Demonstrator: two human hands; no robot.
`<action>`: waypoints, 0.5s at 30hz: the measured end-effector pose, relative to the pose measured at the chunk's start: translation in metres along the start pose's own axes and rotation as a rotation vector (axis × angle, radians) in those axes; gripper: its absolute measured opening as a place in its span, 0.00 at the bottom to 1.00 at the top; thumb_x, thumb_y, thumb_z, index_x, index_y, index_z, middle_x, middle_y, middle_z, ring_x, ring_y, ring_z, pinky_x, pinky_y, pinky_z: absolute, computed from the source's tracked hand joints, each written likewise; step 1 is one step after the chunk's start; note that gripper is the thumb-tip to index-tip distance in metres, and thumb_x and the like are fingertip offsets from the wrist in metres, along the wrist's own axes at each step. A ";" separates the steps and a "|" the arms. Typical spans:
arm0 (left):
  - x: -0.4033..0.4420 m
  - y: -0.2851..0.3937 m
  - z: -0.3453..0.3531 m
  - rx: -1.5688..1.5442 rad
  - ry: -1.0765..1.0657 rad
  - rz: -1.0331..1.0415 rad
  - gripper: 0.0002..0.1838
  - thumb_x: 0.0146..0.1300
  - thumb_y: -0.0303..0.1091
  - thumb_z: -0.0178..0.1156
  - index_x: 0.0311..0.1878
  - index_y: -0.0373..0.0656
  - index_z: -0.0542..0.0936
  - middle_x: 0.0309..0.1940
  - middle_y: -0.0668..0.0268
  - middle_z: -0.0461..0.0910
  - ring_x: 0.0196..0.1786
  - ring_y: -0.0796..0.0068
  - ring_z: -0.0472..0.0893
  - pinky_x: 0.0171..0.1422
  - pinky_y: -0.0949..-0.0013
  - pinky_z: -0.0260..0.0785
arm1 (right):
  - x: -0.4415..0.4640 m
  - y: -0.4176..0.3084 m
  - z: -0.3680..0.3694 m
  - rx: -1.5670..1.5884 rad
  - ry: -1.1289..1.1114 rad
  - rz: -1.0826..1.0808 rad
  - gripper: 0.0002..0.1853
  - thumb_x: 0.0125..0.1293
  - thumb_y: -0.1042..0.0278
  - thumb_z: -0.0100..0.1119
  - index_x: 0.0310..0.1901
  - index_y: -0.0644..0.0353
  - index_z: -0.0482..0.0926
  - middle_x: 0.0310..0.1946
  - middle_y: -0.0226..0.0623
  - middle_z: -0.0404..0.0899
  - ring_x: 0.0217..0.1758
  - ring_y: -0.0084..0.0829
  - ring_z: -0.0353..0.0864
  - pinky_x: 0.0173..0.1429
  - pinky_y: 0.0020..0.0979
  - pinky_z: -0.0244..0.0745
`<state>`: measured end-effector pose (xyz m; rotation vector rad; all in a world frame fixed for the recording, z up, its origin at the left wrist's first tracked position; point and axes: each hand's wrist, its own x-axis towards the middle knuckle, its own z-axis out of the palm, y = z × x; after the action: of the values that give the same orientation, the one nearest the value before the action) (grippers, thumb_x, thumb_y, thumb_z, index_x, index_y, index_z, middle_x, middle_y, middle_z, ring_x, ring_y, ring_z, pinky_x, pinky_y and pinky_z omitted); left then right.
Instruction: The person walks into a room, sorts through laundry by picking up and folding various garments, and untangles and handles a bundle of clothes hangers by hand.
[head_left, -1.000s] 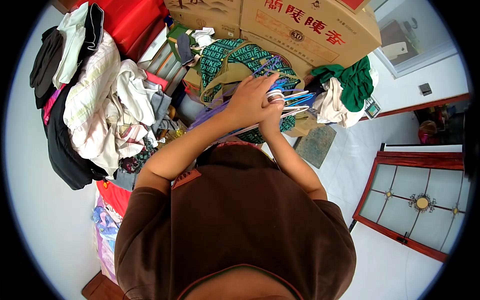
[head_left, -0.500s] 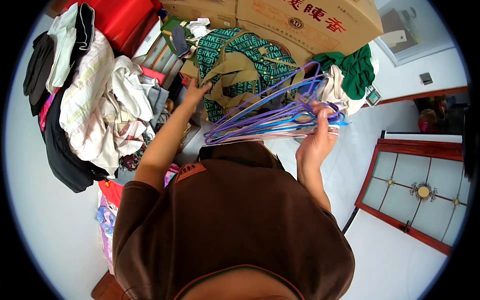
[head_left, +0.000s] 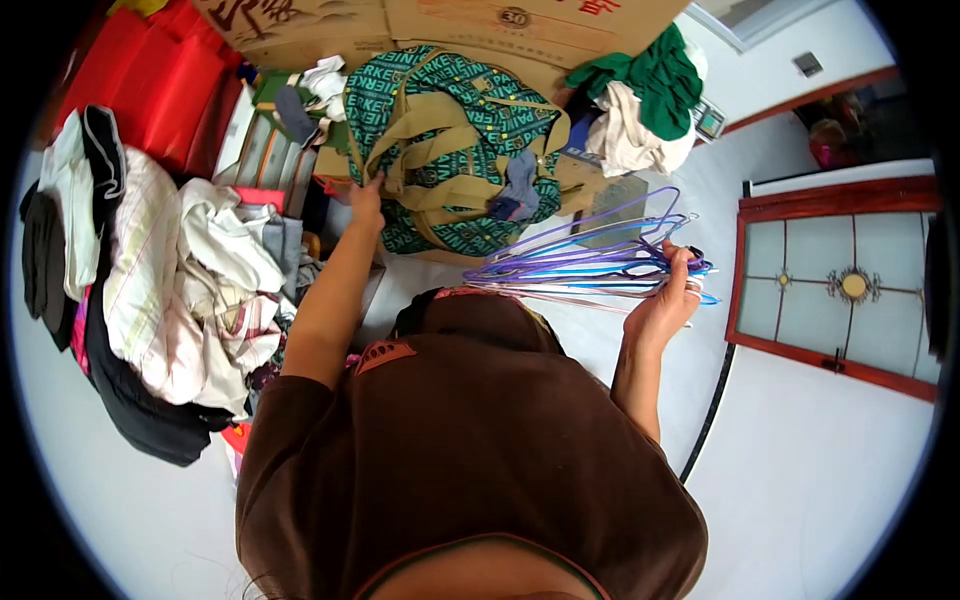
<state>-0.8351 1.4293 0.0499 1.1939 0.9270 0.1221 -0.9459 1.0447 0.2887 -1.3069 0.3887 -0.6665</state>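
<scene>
A bundle of purple, blue and pink wire clothes hangers (head_left: pixel 570 262) is in my right hand (head_left: pixel 662 290), its fingers closed around the hook ends. The long ends point left, above the floor in front of my body. My left hand (head_left: pixel 367 203) is at the left edge of a green-and-black lettered duffel bag (head_left: pixel 410 75) with tan straps, its fingers closed on that edge and partly hidden. A grey-blue sock (head_left: pixel 520 185) lies on the bag's right side.
Cardboard boxes (head_left: pixel 440 28) stand behind the bag. Piled clothes (head_left: pixel 225 240) and a red bag (head_left: pixel 150 85) are at left. Green cloth (head_left: pixel 660 85) and beige cloth (head_left: pixel 630 130) lie at the back right. A red-framed glass door (head_left: pixel 835 280) is at right.
The view has shifted, so the bag and boxes appear farther left. The hangers have moved away from the bag, uncovering the sock. My left hand stays at the bag's edge.
</scene>
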 end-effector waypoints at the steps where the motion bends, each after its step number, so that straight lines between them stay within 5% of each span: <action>1: -0.007 0.017 0.006 -0.031 -0.060 0.057 0.28 0.62 0.31 0.63 0.64 0.36 0.66 0.62 0.57 0.69 0.64 0.61 0.69 0.67 0.59 0.60 | 0.003 -0.001 -0.005 -0.010 0.015 -0.017 0.08 0.68 0.69 0.56 0.37 0.66 0.76 0.38 0.39 0.77 0.50 0.32 0.76 0.61 0.35 0.63; 2: 0.016 0.014 0.003 -0.084 -0.170 0.058 0.30 0.64 0.31 0.62 0.67 0.39 0.64 0.66 0.58 0.65 0.68 0.60 0.64 0.69 0.58 0.56 | 0.007 -0.001 -0.010 -0.022 0.029 -0.032 0.08 0.68 0.69 0.56 0.37 0.66 0.76 0.38 0.38 0.77 0.49 0.31 0.76 0.61 0.34 0.64; 5: 0.034 0.015 0.018 -0.014 0.071 0.039 0.28 0.65 0.32 0.61 0.67 0.39 0.65 0.65 0.58 0.68 0.67 0.60 0.65 0.70 0.57 0.56 | 0.018 -0.005 -0.022 -0.071 0.100 -0.058 0.08 0.67 0.69 0.57 0.37 0.67 0.77 0.37 0.38 0.78 0.46 0.29 0.76 0.58 0.32 0.65; 8: 0.041 0.005 0.007 -0.083 -0.068 0.039 0.31 0.66 0.34 0.60 0.69 0.39 0.62 0.68 0.55 0.63 0.70 0.59 0.63 0.72 0.56 0.55 | 0.029 -0.002 -0.032 -0.088 0.141 -0.060 0.08 0.66 0.69 0.57 0.37 0.67 0.77 0.37 0.38 0.78 0.44 0.29 0.76 0.56 0.31 0.67; 12: 0.006 0.005 0.012 -0.099 0.144 0.009 0.25 0.67 0.33 0.58 0.65 0.40 0.67 0.64 0.56 0.69 0.64 0.58 0.70 0.66 0.55 0.63 | 0.044 0.009 -0.050 -0.121 0.165 -0.051 0.09 0.65 0.70 0.58 0.38 0.69 0.77 0.37 0.39 0.79 0.43 0.28 0.77 0.54 0.30 0.68; 15: 0.018 -0.015 0.001 -0.281 0.049 -0.011 0.25 0.67 0.34 0.58 0.65 0.39 0.66 0.63 0.56 0.69 0.61 0.58 0.73 0.63 0.55 0.67 | 0.060 0.017 -0.064 -0.130 0.180 -0.033 0.09 0.64 0.70 0.58 0.39 0.69 0.77 0.38 0.40 0.79 0.44 0.28 0.77 0.55 0.30 0.68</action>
<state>-0.8283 1.4324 0.0277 0.9284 0.9256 0.2655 -0.9359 0.9599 0.2632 -1.3827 0.5659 -0.8002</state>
